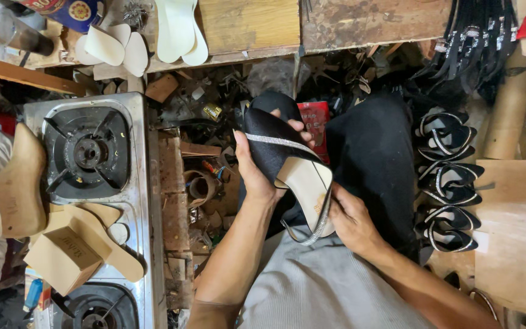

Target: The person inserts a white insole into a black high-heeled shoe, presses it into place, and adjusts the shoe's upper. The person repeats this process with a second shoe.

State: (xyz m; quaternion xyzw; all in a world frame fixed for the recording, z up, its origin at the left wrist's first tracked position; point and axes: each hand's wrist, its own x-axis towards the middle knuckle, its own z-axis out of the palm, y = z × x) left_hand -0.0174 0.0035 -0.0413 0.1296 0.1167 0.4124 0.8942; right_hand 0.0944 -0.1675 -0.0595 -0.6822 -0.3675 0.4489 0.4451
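The right hand (pixel 349 220) pinches a rhinestone strap (pixel 319 224) at the edge of a black sandal (pixel 287 155), which the left hand (pixel 255 173) clasps over the lap. Finished sandals (pixel 448 183) lie in a row right of it; a gas stove (pixel 89 158) stands left, its lower burner cut off.

Soft even daylight, sharp focus, edges slightly warped.

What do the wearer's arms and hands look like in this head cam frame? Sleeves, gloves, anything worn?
Both arms are bare from the bottom edge of the frame to the fingers: no sleeves in view. The left hand and the right hand wear no gloves, and no rings, watch or bands are visible. No tape, markings or cables on either forearm. The only clothing near them is a ribbed grey garment over the torso.
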